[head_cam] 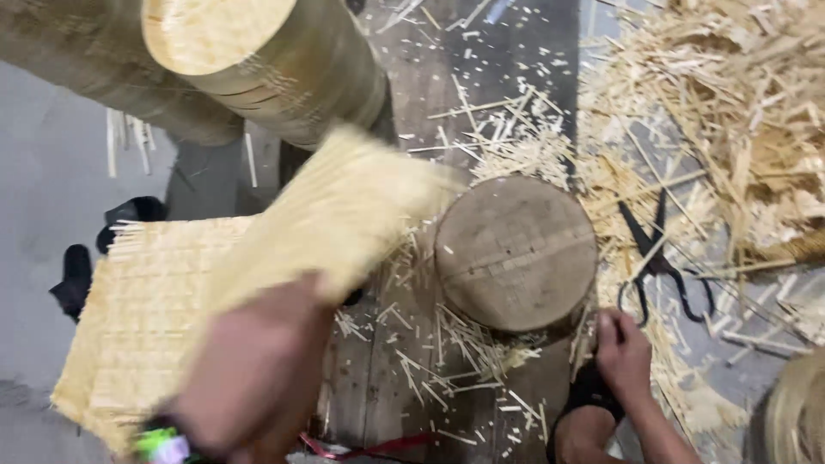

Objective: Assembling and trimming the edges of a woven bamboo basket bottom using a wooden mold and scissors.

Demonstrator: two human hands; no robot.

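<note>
My left hand point(258, 369) is raised close to the camera and grips a pale woven bamboo sheet point(344, 206), which is blurred by motion and slants up toward the round wooden block point(516, 253). A flat woven bamboo mat point(137, 326) lies under it on the left. My right hand point(623, 352) rests low beside the block's near right edge, knuckles up and fingers curled among bamboo slivers. Whether it holds anything is hidden.
Black scissors point(657, 258) lie right of the block on a heap of bamboo shavings point(730, 103). Two large rolled bamboo cylinders point(266, 60) stand at the top left. Black shoes point(73, 279) sit at the left, and a red strap point(369, 447) lies on the plank floor.
</note>
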